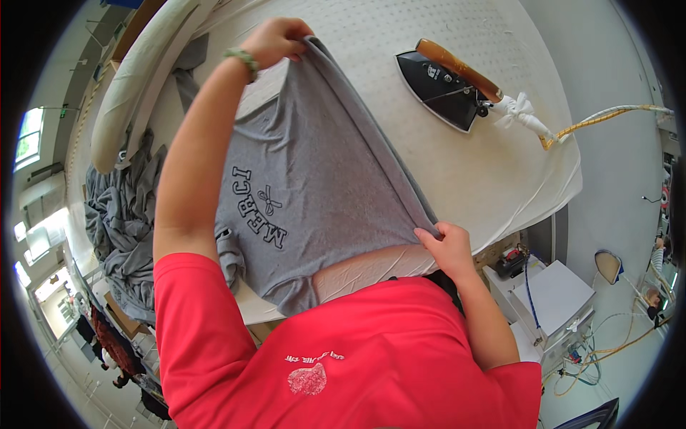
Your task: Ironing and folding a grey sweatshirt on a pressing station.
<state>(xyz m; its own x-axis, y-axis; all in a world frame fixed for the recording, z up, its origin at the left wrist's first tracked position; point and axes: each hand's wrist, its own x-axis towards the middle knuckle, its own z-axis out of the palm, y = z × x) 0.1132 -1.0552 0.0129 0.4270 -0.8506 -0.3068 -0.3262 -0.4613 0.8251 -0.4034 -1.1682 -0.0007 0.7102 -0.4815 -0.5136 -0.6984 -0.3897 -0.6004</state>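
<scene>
A grey T-shirt (321, 171) with dark lettering and a small bow on its front lies across the padded ironing table, its hem stretched between my two hands. At the far end of the hem, my left hand (277, 41) pinches one corner, with a beaded bracelet on that wrist. My right hand (446, 249) grips the nearer corner at the right, thumb on top of the cloth. One sleeve of the shirt hangs toward the table's near edge. Right of the shirt rests a steam iron (444, 89) with a black soleplate cover and a wooden handle, touched by neither hand.
White cloth covers the ironing table (514, 179). A hose (607, 113) runs from the iron off to the right. On the left stand a padded sleeve arm (118, 107) and a heap of grey garments (125, 222). A white machine cabinet (554, 300) is at the lower right.
</scene>
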